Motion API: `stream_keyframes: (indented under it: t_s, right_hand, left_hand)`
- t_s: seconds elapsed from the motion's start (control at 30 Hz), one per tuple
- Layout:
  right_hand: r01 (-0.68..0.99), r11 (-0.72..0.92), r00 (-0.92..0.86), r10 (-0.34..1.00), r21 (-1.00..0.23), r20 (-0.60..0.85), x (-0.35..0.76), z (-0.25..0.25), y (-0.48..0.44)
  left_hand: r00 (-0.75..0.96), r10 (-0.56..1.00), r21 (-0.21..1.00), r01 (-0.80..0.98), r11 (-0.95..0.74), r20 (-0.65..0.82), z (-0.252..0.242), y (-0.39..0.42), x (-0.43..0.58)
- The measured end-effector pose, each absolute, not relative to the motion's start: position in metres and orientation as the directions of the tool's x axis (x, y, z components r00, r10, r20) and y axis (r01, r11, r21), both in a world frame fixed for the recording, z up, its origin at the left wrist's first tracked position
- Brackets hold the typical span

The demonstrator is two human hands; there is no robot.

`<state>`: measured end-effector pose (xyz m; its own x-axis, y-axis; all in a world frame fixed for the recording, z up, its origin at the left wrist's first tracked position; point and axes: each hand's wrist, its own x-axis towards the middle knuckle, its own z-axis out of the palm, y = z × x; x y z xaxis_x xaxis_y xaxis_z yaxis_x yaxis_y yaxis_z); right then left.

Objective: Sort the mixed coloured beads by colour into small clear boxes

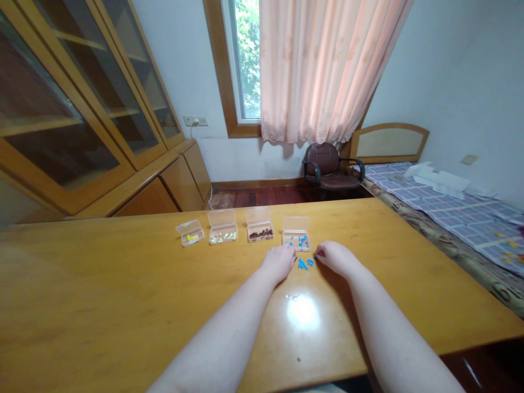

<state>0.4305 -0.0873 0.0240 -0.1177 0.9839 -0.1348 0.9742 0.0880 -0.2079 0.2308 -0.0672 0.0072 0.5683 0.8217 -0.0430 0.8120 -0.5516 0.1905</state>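
Observation:
Fingers bent, my left hand [280, 263] rests on the table at the front left corner of a clear plastic box [297, 222]. Its thumb and fingertips look apart, with no object visible between them. Small blue pieces [303, 240] lie inside that box, whose lid stands up at the back. In front of it, a little heap of blue pieces [303, 265] sits on the tabletop between my two hands. My right hand [333, 255] is closed in a pinch just right of the heap. What its fingertips hold, if anything, is too small to make out.
Left of the blue box stand three more lidded boxes: one with dark brown pieces [261, 233], one with pale yellow pieces [223, 237], one with yellow pieces [191, 238]. All are on the wooden table [123, 295]. Beyond are a chair [323, 164] and a bed [434, 188].

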Motion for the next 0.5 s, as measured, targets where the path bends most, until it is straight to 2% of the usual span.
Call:
stream_keyframes:
  t_s: [0.13, 0.27, 0.37, 0.5]
  right_hand:
    - [0.974, 0.096, -0.124, 0.984, -0.203, -0.132, 0.429, 0.025, -0.088]
    - [0.967, 0.103, -0.132, 0.985, -0.232, -0.111, 0.429, 0.026, -0.088]
    - [0.956, 0.127, -0.148, 0.987, -0.265, -0.058, 0.429, 0.027, -0.088]
    - [0.938, 0.162, -0.164, 0.986, -0.308, 0.018, 0.428, 0.026, -0.088]
  left_hand:
    - [0.565, 0.825, 0.203, 0.809, -0.552, -0.006, 0.007, -0.067, 0.230]
    - [0.553, 0.818, 0.268, 0.774, -0.574, 0.156, 0.007, -0.067, 0.229]
    - [0.487, 0.840, 0.326, 0.775, -0.541, 0.237, 0.006, -0.064, 0.230]
    - [0.378, 0.891, 0.392, 0.802, -0.451, 0.253, 0.000, -0.056, 0.231]
